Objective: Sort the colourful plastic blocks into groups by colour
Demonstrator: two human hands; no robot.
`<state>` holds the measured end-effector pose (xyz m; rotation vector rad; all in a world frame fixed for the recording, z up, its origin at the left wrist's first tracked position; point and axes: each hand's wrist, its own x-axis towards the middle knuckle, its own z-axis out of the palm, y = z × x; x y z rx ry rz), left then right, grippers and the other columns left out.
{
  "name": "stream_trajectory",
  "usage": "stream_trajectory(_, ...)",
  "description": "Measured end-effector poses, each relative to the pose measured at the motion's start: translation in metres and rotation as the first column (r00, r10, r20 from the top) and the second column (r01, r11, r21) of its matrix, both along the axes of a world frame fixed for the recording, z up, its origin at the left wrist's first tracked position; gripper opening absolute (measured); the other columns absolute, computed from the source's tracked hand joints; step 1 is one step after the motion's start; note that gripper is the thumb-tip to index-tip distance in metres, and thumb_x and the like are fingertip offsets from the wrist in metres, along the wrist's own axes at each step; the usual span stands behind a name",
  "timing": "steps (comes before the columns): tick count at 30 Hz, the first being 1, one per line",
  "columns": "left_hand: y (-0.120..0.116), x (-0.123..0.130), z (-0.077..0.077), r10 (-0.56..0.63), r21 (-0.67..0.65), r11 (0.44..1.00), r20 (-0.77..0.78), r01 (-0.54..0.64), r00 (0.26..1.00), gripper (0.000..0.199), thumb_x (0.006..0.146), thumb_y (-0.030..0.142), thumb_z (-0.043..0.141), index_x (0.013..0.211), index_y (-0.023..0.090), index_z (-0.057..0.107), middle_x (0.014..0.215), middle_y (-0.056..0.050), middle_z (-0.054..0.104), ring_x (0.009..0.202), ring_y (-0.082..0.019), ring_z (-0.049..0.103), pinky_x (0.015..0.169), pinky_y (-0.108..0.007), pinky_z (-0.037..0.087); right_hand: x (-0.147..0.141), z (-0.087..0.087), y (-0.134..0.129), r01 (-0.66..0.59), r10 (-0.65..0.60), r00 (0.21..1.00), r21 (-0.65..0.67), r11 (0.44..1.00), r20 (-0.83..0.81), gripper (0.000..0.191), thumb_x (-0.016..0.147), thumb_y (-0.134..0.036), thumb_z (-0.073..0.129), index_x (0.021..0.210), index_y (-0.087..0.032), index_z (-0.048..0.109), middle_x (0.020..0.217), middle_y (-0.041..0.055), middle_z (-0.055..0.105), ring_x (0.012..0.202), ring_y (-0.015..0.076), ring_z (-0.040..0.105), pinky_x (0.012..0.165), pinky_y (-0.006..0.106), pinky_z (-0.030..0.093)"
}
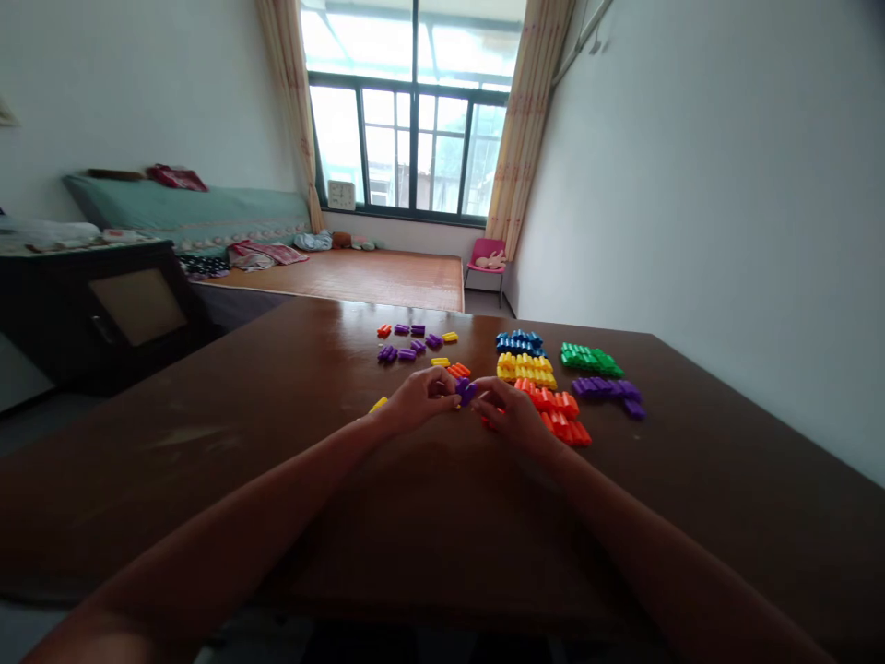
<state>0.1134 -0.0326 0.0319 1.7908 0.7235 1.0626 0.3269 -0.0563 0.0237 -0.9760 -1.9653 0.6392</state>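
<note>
Over the middle of the table, small purple plastic blocks (pixel 466 391) sit between my two hands. My left hand (pixel 420 402) is closed, pinching them between thumb and forefinger. From the other side my right hand (pixel 515 413) grips their right edge with bent fingers. How many pieces are held is too small to tell. Right by my right hand lie rows of orange blocks (pixel 563 427), partly covered by its fingers. A few more orange blocks (pixel 458 370) lie just behind my left hand. One yellow block (pixel 377 404) shows beside my left wrist.
Loose purple blocks (pixel 387 353) lie scattered farther back on the brown table (pixel 277 406). To the right are grouped rows of blue blocks (pixel 520 342), yellow blocks (pixel 526 369), green blocks (pixel 591 359) and purple blocks (pixel 608 389). A bed (pixel 387 277) stands beyond the table.
</note>
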Motion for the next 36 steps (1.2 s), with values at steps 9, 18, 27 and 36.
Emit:
stream_trajectory(9, -0.012, 0.006, -0.002, 0.086, 0.096, 0.992, -0.06, -0.08, 0.995, 0.026, 0.071, 0.037, 0.073, 0.073, 0.018, 0.055, 0.086, -0.005, 0.062, 0.082, -0.017, 0.059, 0.076, -0.032, 0.051, -0.007, 0.006, -0.001, -0.049, 0.049, 0.997, -0.003, 0.999, -0.058, 0.023, 0.084, -0.032, 0.057, 0.104, -0.022, 0.062, 0.099, 0.0034, 0.067, 0.085, 0.0156, 0.062, 0.075, 0.03, 0.051)
stream_trajectory(18, -0.003, -0.015, 0.01, 0.112, 0.152, 0.985, -0.166, -0.087, 0.98, 0.023, 0.077, 0.04, 0.066, 0.085, 0.018, 0.067, 0.104, -0.01, 0.066, 0.1, -0.024, 0.061, 0.077, -0.034, 0.053, 0.184, 0.023, 0.033, 0.726, -0.708, 0.671, -0.002, 0.688, 0.219, 0.025, 0.078, -0.032, 0.057, 0.096, -0.017, 0.067, 0.087, 0.0082, 0.071, 0.075, 0.0168, 0.063, 0.065, 0.025, 0.049)
stream_trajectory(27, 0.013, -0.031, 0.015, 0.221, 0.146, 0.968, -0.091, -0.206, 0.971, 0.029, 0.073, 0.045, 0.067, 0.081, 0.016, 0.066, 0.101, -0.008, 0.068, 0.088, -0.022, 0.064, 0.069, -0.032, 0.055, 0.25, -0.013, 0.042, 0.871, -0.606, 0.384, -0.056, 0.488, 0.697, 0.018, 0.073, -0.037, 0.065, 0.068, -0.02, 0.067, 0.063, 0.0041, 0.067, 0.061, 0.0171, 0.062, 0.055, 0.025, 0.041)
stream_trajectory(36, 0.052, -0.078, 0.001, 0.49, 0.117, 0.869, -0.078, -0.48, 0.868, 0.032, 0.073, 0.043, 0.065, 0.089, 0.016, 0.067, 0.084, -0.006, 0.071, 0.077, -0.019, 0.066, 0.069, -0.032, 0.054, 0.266, -0.031, 0.049, 0.823, -0.656, 0.426, 0.035, 0.567, 0.623, 0.014, 0.066, -0.036, 0.071, 0.069, -0.023, 0.067, 0.064, 0.0022, 0.066, 0.059, 0.0174, 0.061, 0.058, 0.027, 0.041)
